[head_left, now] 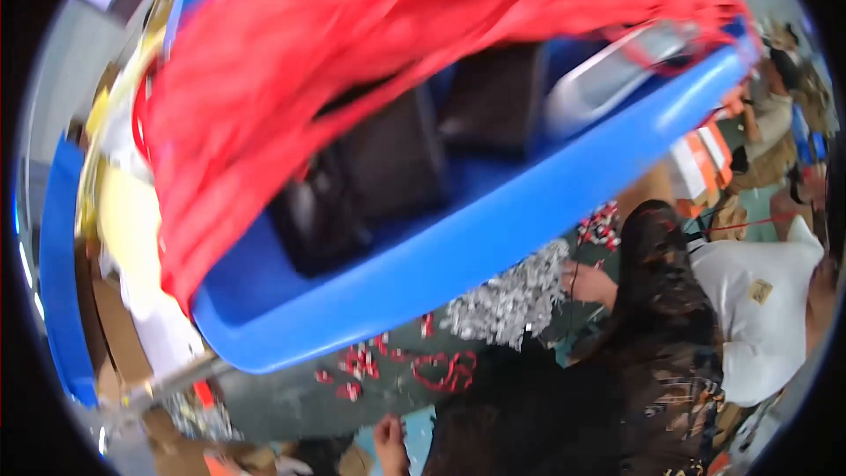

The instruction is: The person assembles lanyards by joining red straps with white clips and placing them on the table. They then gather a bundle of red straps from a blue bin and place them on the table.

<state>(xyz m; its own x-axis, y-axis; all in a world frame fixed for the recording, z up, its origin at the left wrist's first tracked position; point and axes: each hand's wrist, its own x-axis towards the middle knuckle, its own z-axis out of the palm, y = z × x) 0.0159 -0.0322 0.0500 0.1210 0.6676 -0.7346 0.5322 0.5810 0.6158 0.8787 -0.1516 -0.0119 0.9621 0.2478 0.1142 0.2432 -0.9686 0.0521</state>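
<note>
Neither of my hands can be made out in the head view. A long blue plastic tray [458, 273] fills the upper middle, close up and tilted. Over its far side lies a thick bundle of red cords [291, 79], blurred by motion. Inside the tray are dark brown or black boxy pieces [392, 154] and a silvery white, rounded object [608, 79]. Whatever holds the tray is hidden.
Below, a person in a dark patterned sleeve [661, 317] has a hand [592, 286] beside a silver pile [511, 295] on a dark table [282, 410]. Small red-and-white pieces [357, 366] lie there. Another hand [390, 441] shows nearby. A white sack [758, 317] stands at right.
</note>
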